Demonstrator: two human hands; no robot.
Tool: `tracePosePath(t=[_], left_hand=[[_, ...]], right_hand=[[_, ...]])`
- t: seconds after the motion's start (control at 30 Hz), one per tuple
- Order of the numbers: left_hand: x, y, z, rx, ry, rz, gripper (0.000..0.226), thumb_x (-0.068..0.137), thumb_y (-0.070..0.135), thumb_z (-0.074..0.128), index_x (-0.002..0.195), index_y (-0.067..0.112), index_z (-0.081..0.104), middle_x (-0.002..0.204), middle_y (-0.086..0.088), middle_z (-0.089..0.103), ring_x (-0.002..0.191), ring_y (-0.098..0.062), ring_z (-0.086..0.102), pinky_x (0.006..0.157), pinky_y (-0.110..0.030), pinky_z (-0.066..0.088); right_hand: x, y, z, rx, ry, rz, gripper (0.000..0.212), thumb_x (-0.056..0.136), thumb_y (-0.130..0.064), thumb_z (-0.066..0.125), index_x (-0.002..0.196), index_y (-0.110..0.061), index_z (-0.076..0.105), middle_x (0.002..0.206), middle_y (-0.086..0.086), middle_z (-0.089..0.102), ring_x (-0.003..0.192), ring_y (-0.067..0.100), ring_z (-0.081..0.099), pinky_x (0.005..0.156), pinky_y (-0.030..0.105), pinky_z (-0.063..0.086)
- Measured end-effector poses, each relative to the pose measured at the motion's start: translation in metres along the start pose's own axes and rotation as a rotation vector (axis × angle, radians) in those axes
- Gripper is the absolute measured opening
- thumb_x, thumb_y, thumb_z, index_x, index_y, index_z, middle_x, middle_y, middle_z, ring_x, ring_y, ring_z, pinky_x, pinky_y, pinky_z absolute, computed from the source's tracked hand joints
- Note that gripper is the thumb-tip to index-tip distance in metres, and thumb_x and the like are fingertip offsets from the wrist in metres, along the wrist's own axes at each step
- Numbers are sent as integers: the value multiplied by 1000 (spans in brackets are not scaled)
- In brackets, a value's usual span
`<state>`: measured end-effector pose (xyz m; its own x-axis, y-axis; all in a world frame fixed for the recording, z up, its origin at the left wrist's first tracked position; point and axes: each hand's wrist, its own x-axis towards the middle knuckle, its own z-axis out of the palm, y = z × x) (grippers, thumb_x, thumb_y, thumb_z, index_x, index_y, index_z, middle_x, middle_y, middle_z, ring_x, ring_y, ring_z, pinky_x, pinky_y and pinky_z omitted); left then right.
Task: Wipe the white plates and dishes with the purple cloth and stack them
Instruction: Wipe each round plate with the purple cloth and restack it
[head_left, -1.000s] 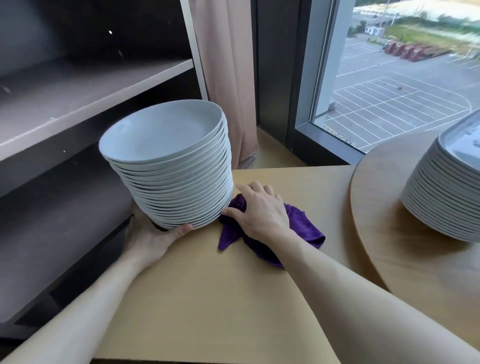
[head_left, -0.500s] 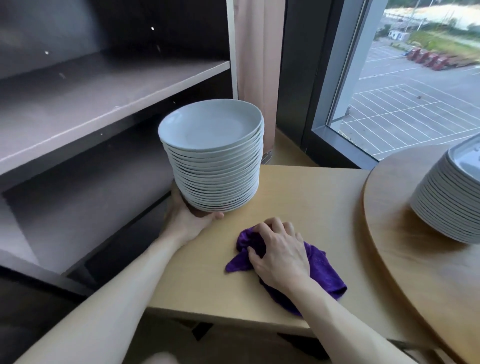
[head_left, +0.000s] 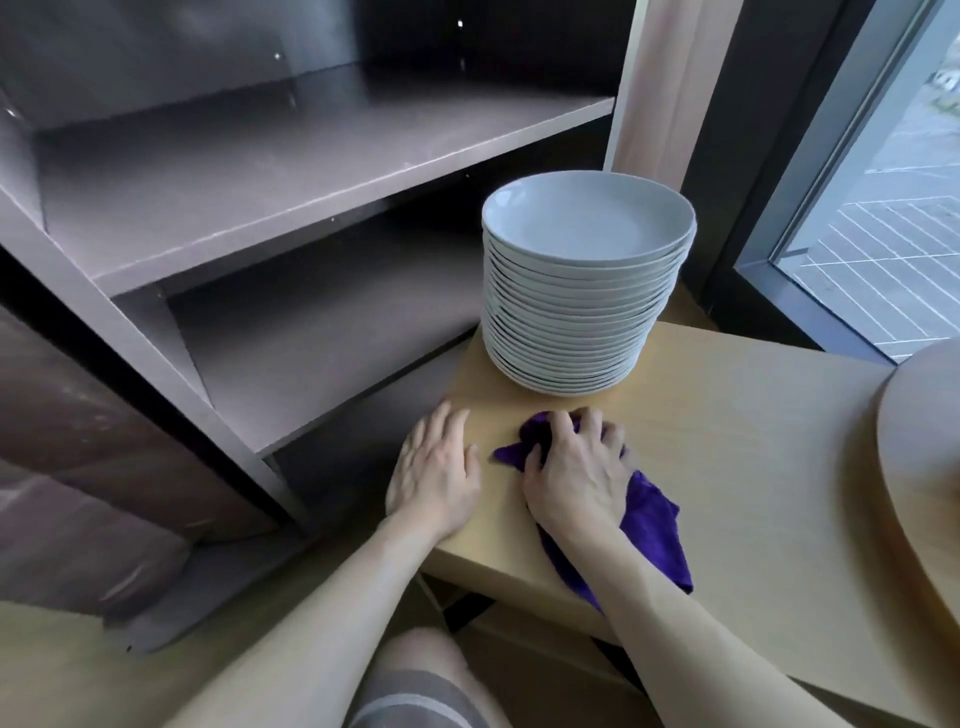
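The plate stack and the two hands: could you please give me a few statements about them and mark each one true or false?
1. The stack of white plates stands on the light wooden table. True.
2. The left hand grips the bottom of the stack. False: it lies flat on the table's edge, apart from the plates.
3. The right hand rests on the purple cloth. True.
4. The purple cloth lies on top of the plate stack. False: it lies on the table in front of the stack, and part of it hangs over the near edge.
5. The shelves beside the table are full of plates. False: no plates show on them.
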<state>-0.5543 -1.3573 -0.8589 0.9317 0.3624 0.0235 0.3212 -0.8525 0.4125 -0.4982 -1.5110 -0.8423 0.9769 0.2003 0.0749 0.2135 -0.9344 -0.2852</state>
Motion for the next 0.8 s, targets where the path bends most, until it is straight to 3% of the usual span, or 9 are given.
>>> tracePosePath(t=[0.17, 0.33, 0.43, 0.53, 0.63, 0.8], left_hand=[[0, -5, 0, -21, 28, -13, 53, 107, 29, 34, 159, 22, 32, 168, 0, 24, 156, -20, 16, 125, -39, 18], [0, -7, -5, -37, 34, 24, 48, 105, 29, 38, 152, 19, 44, 164, -3, 35, 154, -22, 23, 125, -44, 22], [1, -10, -4, -18, 23, 33, 52, 103, 40, 35, 149, 20, 47, 161, -4, 40, 152, -23, 27, 123, -48, 23], [-2, -8, -2, 3, 35, 42, 61, 96, 46, 30, 146, 18, 50, 158, -5, 44, 150, -25, 31, 121, -50, 26], [-6, -5, 0, 69, 43, 81, 57, 99, 40, 34, 147, 14, 49, 157, -8, 45, 149, -26, 33, 121, -50, 25], [-29, 20, 8, 71, -54, 79, 57, 105, 36, 39, 158, 15, 35, 167, -7, 28, 156, -24, 17, 125, -48, 16]], right_hand=[[21, -29, 9, 19, 13, -35, 23, 95, -36, 50, 114, -30, 61, 124, 1, 48, 119, 32, 39, 100, 51, 36], [-7, -1, -5, 32, -42, -408, 26, 93, -43, 52, 116, -34, 63, 117, -8, 52, 111, 28, 45, 89, 44, 41], [-25, 36, -16, 74, -86, -494, 31, 91, -47, 51, 118, -36, 62, 121, -11, 53, 114, 25, 46, 90, 42, 44], [-28, 79, -30, 72, -61, -410, 31, 91, -47, 54, 119, -34, 62, 122, -11, 53, 114, 23, 45, 90, 40, 44], [-22, 124, -46, 32, -22, -190, 30, 94, -47, 55, 120, -32, 60, 128, -9, 51, 120, 23, 44, 93, 39, 43], [-34, 181, -68, -66, 13, 147, 52, 91, -64, 54, 131, -30, 52, 140, 0, 47, 125, 32, 44, 98, 45, 42]])
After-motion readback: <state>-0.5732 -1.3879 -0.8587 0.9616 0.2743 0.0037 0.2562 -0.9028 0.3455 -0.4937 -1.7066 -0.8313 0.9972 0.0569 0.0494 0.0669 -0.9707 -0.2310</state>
